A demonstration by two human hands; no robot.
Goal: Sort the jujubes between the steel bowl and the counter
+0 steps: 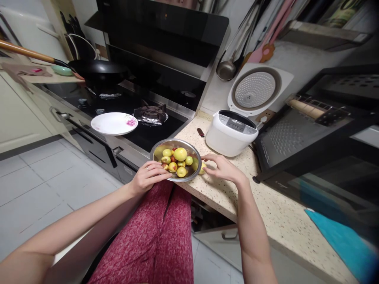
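A round stainless steel bowl (195, 149) sits at the counter's front edge, just above my lap. Several yellow-green fruits, some with reddish-brown patches like jujubes, lie inside; the largest fruit (180, 154) is on top. My left hand (151, 173) holds the near left rim, its fingers reaching over into the bowl and its thumb hidden. Just outside the right rim, my right hand (222, 167) has its thumb and fingers around a yellow fruit (202, 169), low over the counter. That fruit is partly covered by the fingers.
Behind the bowl stands a white rice cooker (231, 138) with its lid up, a small dark-handled item (200, 132) beside it. A floral plate (114, 123) rests on the cooktop's front edge. Farther left is a wok (100, 69). A blue cloth (340, 240) lies at right.
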